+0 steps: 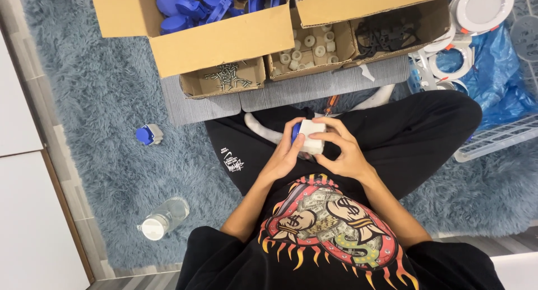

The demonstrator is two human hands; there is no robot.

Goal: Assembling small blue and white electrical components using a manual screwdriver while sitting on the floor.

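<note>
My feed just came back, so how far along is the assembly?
One finished blue and white unit lies on the rug. Both hands, left and right, hold a second white block with a blue part. Boxes of blue caps, screws and white rings remain well stocked.

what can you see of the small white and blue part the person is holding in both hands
The white and blue part is a small boxy block that looks like moulded plastic, white on the faces that show, with a blue piece at its left edge. It sits over the person's lap, above the black trousers. The left hand cups it from below and the side, and the right hand closes over it from the right, fingers across its top. Much of it is hidden by the fingers.
</note>
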